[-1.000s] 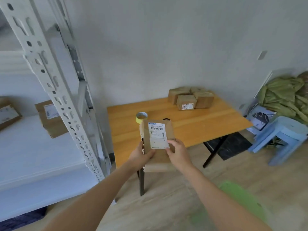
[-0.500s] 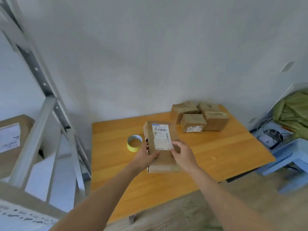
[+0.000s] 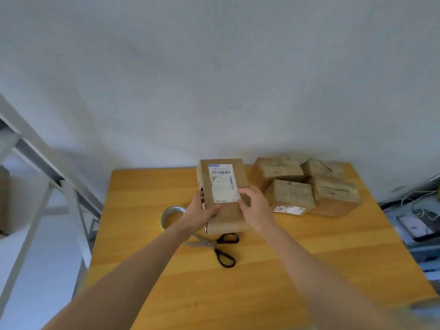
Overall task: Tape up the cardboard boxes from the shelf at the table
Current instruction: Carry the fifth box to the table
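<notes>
The left grip (image 3: 202,211) is clamped on the left side of a cardboard box (image 3: 223,222), thumb on its front face. The right grip (image 3: 256,208) holds the right side, fingers curled round the edge beside the white shipping label (image 3: 222,183). The box stands upright between them over the middle of the tabletop (image 3: 262,294), towards the far edge; whether its lower end touches the wood cannot be told. A roll of tape (image 3: 171,216) lies just left of it, nearer the left edge. Black-handled scissors (image 3: 219,246) lie open just in front of the box. A cluster of four cardboard boxes (image 3: 307,186) sits at the far right corner, touching one another.
</notes>
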The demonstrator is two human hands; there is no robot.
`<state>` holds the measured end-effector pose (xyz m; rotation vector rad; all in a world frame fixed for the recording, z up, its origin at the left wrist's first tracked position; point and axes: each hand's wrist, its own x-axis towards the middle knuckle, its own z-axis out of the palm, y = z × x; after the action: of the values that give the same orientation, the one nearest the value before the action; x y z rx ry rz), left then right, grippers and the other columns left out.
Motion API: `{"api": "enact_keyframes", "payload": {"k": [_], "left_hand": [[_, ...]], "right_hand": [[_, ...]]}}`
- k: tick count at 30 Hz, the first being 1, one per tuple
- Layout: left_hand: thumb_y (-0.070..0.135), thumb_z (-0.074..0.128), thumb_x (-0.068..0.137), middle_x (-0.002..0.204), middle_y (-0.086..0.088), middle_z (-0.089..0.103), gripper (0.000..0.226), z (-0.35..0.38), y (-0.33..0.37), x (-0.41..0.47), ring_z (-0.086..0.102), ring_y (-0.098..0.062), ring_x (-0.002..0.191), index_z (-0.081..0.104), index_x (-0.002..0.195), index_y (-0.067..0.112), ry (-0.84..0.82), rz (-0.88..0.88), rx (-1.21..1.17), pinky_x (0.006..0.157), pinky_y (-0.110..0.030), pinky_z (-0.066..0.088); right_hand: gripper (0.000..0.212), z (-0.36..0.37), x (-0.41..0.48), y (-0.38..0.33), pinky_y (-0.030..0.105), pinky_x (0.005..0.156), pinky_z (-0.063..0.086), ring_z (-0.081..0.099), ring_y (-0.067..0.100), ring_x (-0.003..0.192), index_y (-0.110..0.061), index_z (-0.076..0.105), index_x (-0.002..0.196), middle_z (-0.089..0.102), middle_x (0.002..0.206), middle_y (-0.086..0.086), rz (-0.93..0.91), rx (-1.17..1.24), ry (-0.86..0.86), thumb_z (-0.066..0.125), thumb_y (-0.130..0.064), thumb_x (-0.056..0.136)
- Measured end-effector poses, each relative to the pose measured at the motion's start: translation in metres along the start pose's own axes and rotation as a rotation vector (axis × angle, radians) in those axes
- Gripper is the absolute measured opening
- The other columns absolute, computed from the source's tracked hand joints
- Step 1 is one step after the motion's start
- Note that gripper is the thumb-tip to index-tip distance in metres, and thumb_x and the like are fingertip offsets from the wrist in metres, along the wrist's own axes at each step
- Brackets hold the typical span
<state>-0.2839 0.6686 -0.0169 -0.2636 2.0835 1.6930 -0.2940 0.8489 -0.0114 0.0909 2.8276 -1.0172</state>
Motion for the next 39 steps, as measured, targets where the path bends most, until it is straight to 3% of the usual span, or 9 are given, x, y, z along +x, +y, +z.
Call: {"api": "enact_keyframes", "payload": {"k": [2,12,16,19,24,26,30,32,39], "left_hand": [[0.030,0.063,0.092,0.136,0.001,0.048,0.063,0.005,0.001,0.013,0.055,-0.019,0.117,0.026,0.142,0.019,0.036,-0.022,-0.023,0.095,-0.041,0.052],[0.027,0.063,0.092,0.137,0.000,0.048,0.066,0.013,-0.006,0.040,0.055,-0.013,0.111,0.023,0.142,0.012,0.130,-0.127,-0.092,0.077,-0.020,0.054],[0.022,0.063,0.092,0.141,-0.004,0.045,0.064,0.008,-0.011,0.039,0.051,-0.013,0.113,0.025,0.141,0.009,0.116,-0.162,-0.049,0.092,-0.031,0.053],[0.023,0.060,0.094,0.144,-0.005,0.045,0.068,0.002,-0.006,0.038,0.051,-0.018,0.120,0.017,0.146,0.011,0.104,-0.131,0.014,0.098,-0.036,0.049],[0.027,0.041,0.102,0.123,-0.008,0.057,0.062,-0.028,0.005,0.054,0.055,-0.013,0.077,0.006,0.153,0.019,0.242,-0.038,0.272,0.070,-0.035,0.048],[0.014,0.037,0.101,0.125,-0.011,0.052,0.057,-0.043,0.011,0.066,0.060,-0.026,0.086,0.012,0.152,0.019,0.258,0.036,0.446,0.074,-0.038,0.046],[-0.011,0.039,0.086,0.155,-0.013,0.021,0.079,-0.065,0.016,0.095,0.030,-0.033,0.139,0.016,0.153,0.024,0.137,0.128,0.709,0.105,-0.041,0.035],[-0.014,0.040,0.082,0.157,-0.015,0.015,0.083,-0.070,0.016,0.107,0.017,-0.032,0.145,0.017,0.153,0.024,0.064,0.126,0.770,0.113,-0.041,0.026],[-0.010,0.045,0.087,0.148,-0.016,0.037,0.075,-0.076,0.008,0.121,0.038,-0.034,0.134,0.015,0.152,0.012,0.027,0.161,0.699,0.102,-0.037,0.038]], "right_hand": [[0.032,-0.003,0.019,0.004,-0.005,0.088,0.013,0.036,0.014,0.136,-0.013,0.057,0.131,0.045,0.144,0.001,-0.024,0.013,-0.044,0.054,-0.014,0.099],[0.035,0.005,0.072,0.015,-0.009,0.090,0.017,0.041,0.014,0.132,-0.009,0.059,0.128,0.049,0.139,0.001,-0.173,0.031,-0.161,0.058,-0.003,0.094],[0.038,0.014,0.072,0.019,0.021,0.113,0.029,0.041,0.015,0.134,-0.010,0.059,0.130,0.048,0.141,0.001,-0.201,0.041,-0.193,0.060,-0.002,0.093],[0.039,0.019,0.068,0.021,0.023,0.115,0.027,0.036,0.015,0.139,-0.013,0.056,0.133,0.040,0.149,0.000,-0.189,0.028,-0.197,0.057,-0.005,0.095],[0.056,0.035,0.038,0.018,0.041,0.119,0.013,-0.002,0.018,0.151,-0.026,0.035,0.150,-0.005,0.164,-0.003,-0.094,-0.064,-0.117,0.056,-0.033,0.098],[0.066,0.046,0.017,0.019,0.043,0.118,0.010,-0.004,0.024,0.151,-0.028,0.029,0.152,-0.009,0.164,0.003,-0.121,-0.181,-0.048,0.056,-0.046,0.094],[0.070,0.073,-0.019,0.018,0.053,0.103,0.043,0.040,0.040,0.133,-0.028,0.036,0.146,0.030,0.147,0.021,-0.092,-0.230,0.081,0.068,-0.045,0.086],[0.072,0.085,-0.030,0.017,0.051,0.094,0.050,0.045,0.038,0.124,-0.029,0.030,0.148,0.030,0.143,0.020,-0.063,-0.148,0.125,0.070,-0.037,0.087],[0.082,0.106,-0.045,-0.005,0.015,0.092,0.043,0.036,0.022,0.139,-0.026,-0.005,0.156,-0.009,0.163,0.012,0.121,0.180,0.029,0.055,-0.026,0.099]]}}
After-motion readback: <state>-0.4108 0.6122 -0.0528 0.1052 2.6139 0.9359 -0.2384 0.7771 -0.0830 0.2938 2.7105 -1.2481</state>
